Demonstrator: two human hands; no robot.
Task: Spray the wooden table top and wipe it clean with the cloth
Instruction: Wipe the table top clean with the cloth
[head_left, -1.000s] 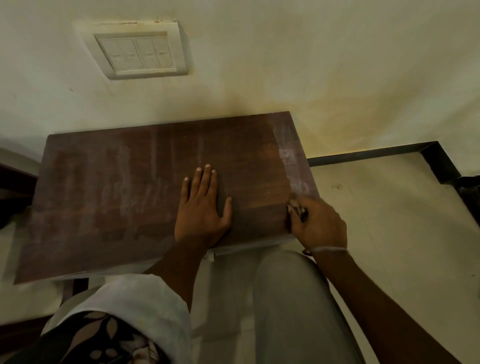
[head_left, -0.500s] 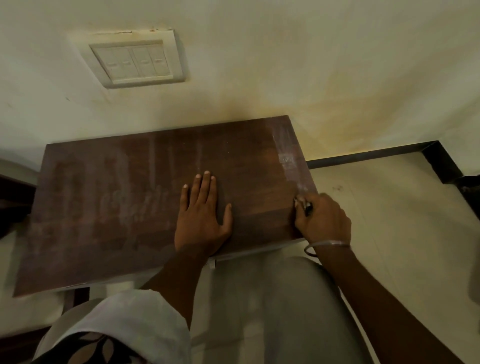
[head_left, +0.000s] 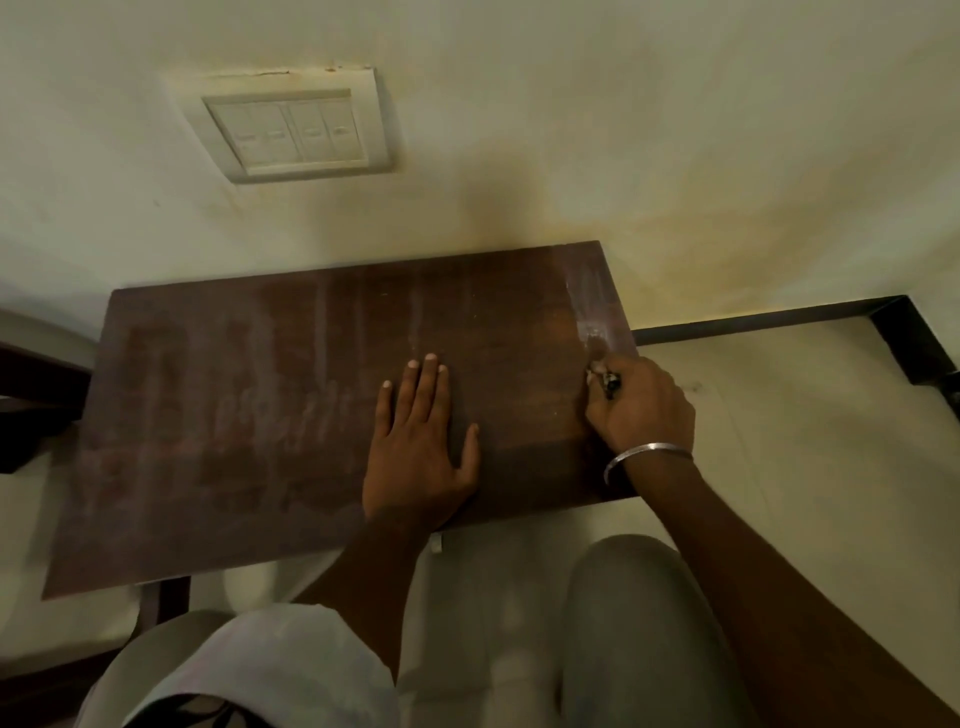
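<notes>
L hand (head_left: 418, 457) flat, fingers wide, bracing worktop (head_left: 249, 415). R hand (head_left: 641, 405) fingers clenched on small cloth (head_left: 602, 375); advise firmer, overlapping strokes along R-edge residue (head_left: 592, 322).

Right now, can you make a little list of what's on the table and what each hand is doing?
table top: dark wooden table top, streaky and smeared, pale patch near its right edge
left hand: left hand flat on the wood, fingers spread
right hand: right hand closed on a small dark-and-pale thing at the right edge; too small to tell what
wrist: metal bangle
wall: switch plate
spray bottle: not in view
</notes>
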